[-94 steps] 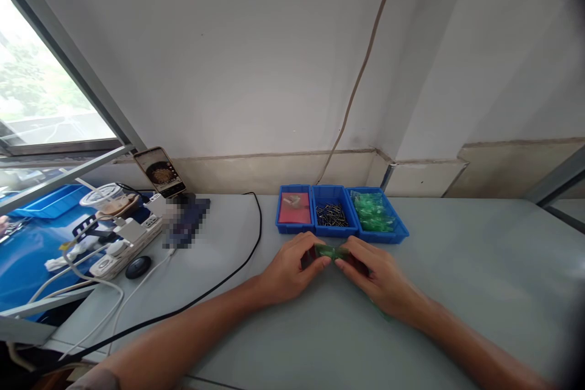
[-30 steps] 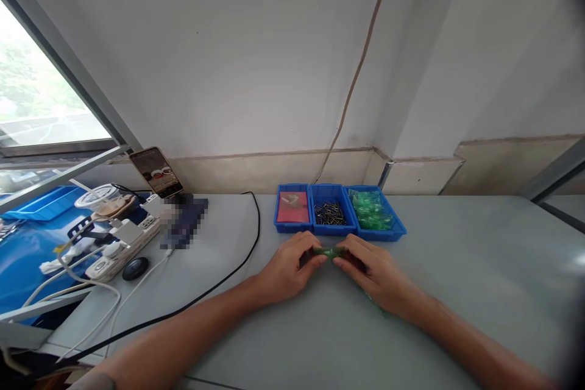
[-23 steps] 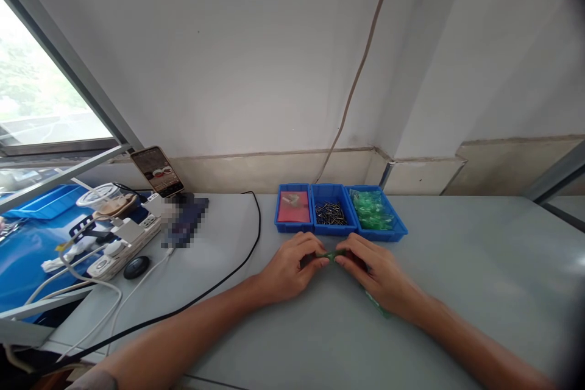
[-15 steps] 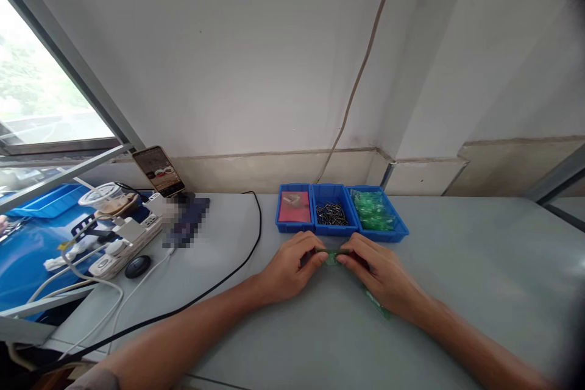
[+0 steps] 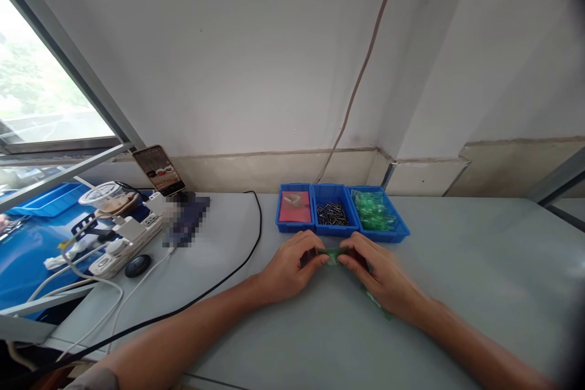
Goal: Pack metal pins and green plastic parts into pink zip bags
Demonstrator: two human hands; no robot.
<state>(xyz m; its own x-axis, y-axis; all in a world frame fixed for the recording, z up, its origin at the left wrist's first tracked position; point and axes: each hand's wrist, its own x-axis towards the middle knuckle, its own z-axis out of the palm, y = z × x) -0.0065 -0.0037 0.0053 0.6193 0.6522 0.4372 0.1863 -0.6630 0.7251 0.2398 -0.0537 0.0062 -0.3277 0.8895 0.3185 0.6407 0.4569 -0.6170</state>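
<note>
Both hands meet over the table just in front of the blue bins, pinching a small green see-through plastic bag (image 5: 333,257) between them. My left hand (image 5: 295,264) grips its left end with thumb and fingers. At the other end, my right hand (image 5: 384,271) is closed the same way. Below the right palm a green plastic strip (image 5: 378,304) sticks out; whether it belongs to the same bag is hidden by the hand. Beyond the fingers, the right blue bin (image 5: 402,230) holds more green plastic bags (image 5: 373,210).
The middle blue bin (image 5: 336,231) holds dark metal screws or pins (image 5: 332,214); the left one has a red sheet (image 5: 295,210) with a small clear bag on it. A black cable (image 5: 219,278) crosses the table. Leftward are a phone (image 5: 159,170), power strip (image 5: 104,263) and mouse (image 5: 138,265).
Almost nothing differs. The fingers have shifted very slightly on the green bag, and both hands stay in the same place.
</note>
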